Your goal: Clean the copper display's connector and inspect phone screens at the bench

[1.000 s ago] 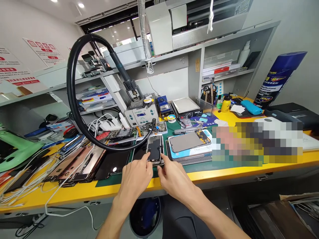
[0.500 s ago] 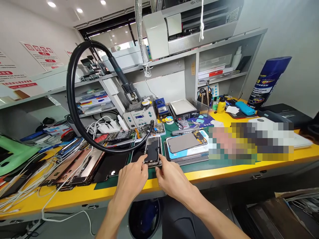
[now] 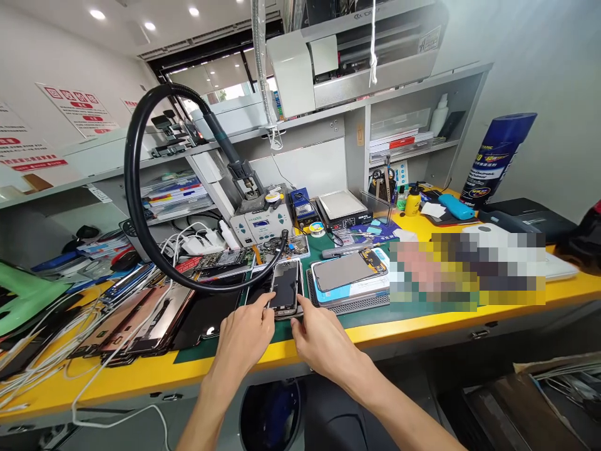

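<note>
An opened phone [image 3: 285, 285] with its dark inner parts showing lies near the front edge of the green mat [image 3: 366, 318]. My left hand [image 3: 245, 329] touches its lower left side with the index finger, the other fingers curled. At the lower right side, my right hand [image 3: 322, 332] rests its index finger on the phone's edge, with the thumb tucked below. Both hands hold the phone between them. Right of it, a detached grey screen panel [image 3: 345, 274] lies on a blue and white box. Dark screens [image 3: 211, 316] lie to the left.
A black flexible hose [image 3: 131, 188] arches over the left side and ends above the phone. Behind stand a soldering station [image 3: 263, 224] and a heating plate [image 3: 345, 210]. White cables [image 3: 61, 332] trail at left; a blue spray can [image 3: 498, 160] stands at right.
The view has shifted slightly, moving the scene a little left and down at the back. Both hands keep nearly the same hold at the phone's sides.
</note>
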`<state>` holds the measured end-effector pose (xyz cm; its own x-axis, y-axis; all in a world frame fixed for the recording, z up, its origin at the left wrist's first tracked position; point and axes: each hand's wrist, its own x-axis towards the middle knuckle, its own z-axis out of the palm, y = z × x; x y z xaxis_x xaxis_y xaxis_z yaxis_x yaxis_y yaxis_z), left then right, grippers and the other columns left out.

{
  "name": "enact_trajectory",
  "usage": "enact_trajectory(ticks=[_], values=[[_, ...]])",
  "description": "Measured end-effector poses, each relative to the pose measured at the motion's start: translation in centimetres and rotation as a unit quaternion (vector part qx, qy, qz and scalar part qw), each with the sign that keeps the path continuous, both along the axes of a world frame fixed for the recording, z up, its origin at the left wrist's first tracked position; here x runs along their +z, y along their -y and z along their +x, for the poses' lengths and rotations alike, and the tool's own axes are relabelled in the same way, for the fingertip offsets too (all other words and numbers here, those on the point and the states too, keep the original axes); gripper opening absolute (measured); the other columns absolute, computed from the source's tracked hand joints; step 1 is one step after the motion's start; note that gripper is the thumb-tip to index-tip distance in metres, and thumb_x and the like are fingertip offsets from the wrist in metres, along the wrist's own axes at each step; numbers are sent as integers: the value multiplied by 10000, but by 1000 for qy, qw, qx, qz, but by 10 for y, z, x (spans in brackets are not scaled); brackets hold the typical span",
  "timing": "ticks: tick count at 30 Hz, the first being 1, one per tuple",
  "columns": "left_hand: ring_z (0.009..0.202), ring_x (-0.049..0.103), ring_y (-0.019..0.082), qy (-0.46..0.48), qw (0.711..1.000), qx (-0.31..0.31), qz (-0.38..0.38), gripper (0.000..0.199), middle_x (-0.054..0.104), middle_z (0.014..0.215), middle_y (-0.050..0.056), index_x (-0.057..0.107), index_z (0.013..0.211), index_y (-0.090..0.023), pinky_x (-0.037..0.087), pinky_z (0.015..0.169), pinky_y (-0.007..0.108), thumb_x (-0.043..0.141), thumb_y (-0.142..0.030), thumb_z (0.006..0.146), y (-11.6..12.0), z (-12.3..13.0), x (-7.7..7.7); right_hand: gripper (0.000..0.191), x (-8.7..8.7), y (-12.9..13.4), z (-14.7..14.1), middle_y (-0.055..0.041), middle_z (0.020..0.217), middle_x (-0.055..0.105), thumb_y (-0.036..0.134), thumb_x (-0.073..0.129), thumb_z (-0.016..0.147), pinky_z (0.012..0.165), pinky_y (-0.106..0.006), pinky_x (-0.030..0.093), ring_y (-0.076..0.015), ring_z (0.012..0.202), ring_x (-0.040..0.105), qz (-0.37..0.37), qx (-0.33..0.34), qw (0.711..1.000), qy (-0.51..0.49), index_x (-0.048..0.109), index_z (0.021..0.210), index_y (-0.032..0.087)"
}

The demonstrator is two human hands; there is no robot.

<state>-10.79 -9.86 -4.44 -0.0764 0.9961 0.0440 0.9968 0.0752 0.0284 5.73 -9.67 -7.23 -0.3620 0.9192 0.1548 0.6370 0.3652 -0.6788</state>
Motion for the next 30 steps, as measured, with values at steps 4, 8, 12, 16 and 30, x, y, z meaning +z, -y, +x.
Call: enact_trajectory(ticks=[4,8,12,16,30], values=[[859,693,310,1,1000,6,-1,491,757,897,65,577,1285,-327,423,666,356,282,-264,898,1,0,2,437,4,4,0,-135,906,725,202,425,944,680,-330,414,-303,851,672,1,-1,1000,-9,489,1355,69],[782,684,284,18,999,26,25,452,733,788,48,591,1257,-300,400,635,337,308,-283,905,7,2,8,402,12,17,18,-93,930,717,245,460,948,659,-295,427,-255,846,663,3,3,1000,-22,520,1333,147],[710,624,205,110,986,-8,127,345,679,777,15,627,1159,-255,437,668,304,422,-375,909,13,9,12,380,21,15,69,-22,833,708,339,498,953,668,-274,458,-202,775,656,-4,-49,996,-81,577,1306,222],[931,610,204,175,962,-138,159,323,681,999,47,644,1112,-225,471,859,305,484,-414,905,3,31,20,435,26,-17,136,-76,945,726,379,441,968,764,-321,501,-212,816,668,27,-198,975,-92,581,1318,162],[1200,555,266,81,946,-311,-41,595,604,1326,74,540,1344,-225,441,1001,356,539,-497,815,-81,64,39,400,26,-43,173,-96,1247,663,182,443,914,1012,-361,437,-246,1174,593,37,-189,981,-37,657,1251,164]])
